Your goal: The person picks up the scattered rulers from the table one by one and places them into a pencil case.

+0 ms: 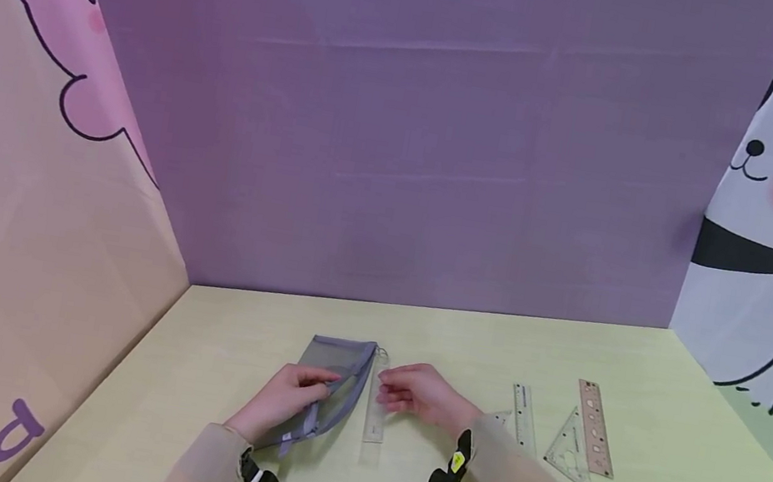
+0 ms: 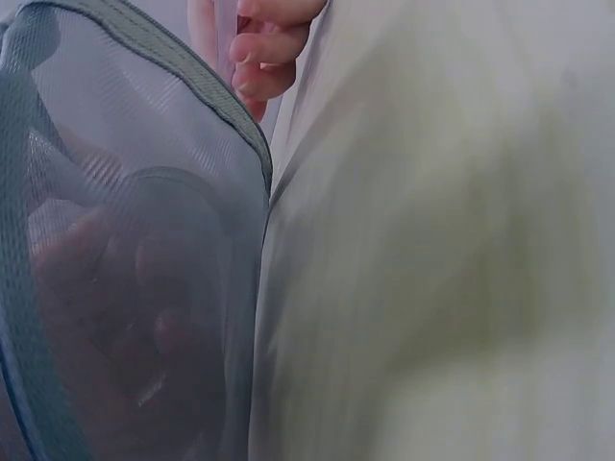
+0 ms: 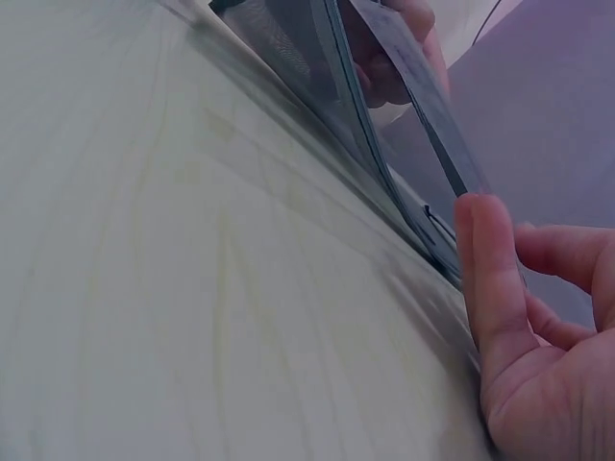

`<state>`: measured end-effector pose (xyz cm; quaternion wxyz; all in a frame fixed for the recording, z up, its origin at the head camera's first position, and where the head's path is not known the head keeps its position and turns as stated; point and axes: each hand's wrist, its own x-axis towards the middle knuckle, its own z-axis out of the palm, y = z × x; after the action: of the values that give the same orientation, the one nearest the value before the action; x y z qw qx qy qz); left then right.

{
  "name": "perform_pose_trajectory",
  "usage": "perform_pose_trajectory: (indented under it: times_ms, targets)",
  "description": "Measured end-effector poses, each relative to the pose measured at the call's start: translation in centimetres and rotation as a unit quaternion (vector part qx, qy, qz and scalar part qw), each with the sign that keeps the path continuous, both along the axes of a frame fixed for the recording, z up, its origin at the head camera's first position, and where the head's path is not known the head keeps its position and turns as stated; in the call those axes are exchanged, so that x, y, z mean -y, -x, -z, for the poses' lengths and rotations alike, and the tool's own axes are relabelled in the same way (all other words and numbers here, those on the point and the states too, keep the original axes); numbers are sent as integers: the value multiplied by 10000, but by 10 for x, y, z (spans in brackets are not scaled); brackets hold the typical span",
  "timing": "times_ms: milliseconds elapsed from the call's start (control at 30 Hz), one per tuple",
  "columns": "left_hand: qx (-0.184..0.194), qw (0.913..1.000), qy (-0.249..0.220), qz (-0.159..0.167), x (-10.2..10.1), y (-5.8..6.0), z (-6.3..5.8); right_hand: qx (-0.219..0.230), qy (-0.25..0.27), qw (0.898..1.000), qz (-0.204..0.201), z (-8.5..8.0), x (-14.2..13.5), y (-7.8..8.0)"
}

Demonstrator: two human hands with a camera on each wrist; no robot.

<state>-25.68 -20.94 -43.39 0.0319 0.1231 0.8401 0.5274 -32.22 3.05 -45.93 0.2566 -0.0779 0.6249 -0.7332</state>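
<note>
A grey mesh zipper pouch [image 1: 346, 353] is tilted up over the table, its zipper edge towards the right. My left hand [image 1: 289, 396] grips the near part of its opening, thumb and fingers on the edge. In the left wrist view the see-through mesh [image 2: 144, 288] bulges open, with blurred fingers showing behind it. Beside the pouch, my right hand [image 1: 424, 395] pinches a clear ruler [image 1: 374, 424] between thumb and fingers. The ruler stands lengthwise along the pouch's right edge. In the right wrist view, the right fingertips [image 3: 492, 230] lie flat against the ruler's end.
To the right lie a clear ruler [image 1: 523, 414], a clear set square [image 1: 569, 451] and a pinkish ruler [image 1: 597, 430]. Another clear piece [image 1: 503, 417] is partly hidden behind the right sleeve. The pale table [image 1: 245, 320] meets a purple backdrop [image 1: 439, 199] and printed side panels.
</note>
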Motion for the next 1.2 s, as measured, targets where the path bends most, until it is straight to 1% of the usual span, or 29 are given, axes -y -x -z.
perform_pose_trajectory:
  times_ms: [167,267,433,667,867,1200]
  targets:
    - [-141,9998,77,-75,-1,1,2,40,-48,9999,82,-1,7,0]
    - [-178,9997,90,-115,-2,2,3,23,-69,10000,62,-3,10,-1]
    - [-176,9997,66,-128,-3,2,3,54,27,10000,28,-4,15,2]
    - [-174,9997,113,-97,-2,2,3,294,136,9994,117,-1,20,8]
    - [-168,9997,144,-124,-1,1,6,334,203,9992,107,0,27,9]
    - [-71,9997,82,-206,-2,2,5,352,236,9991,99,-4,38,8]
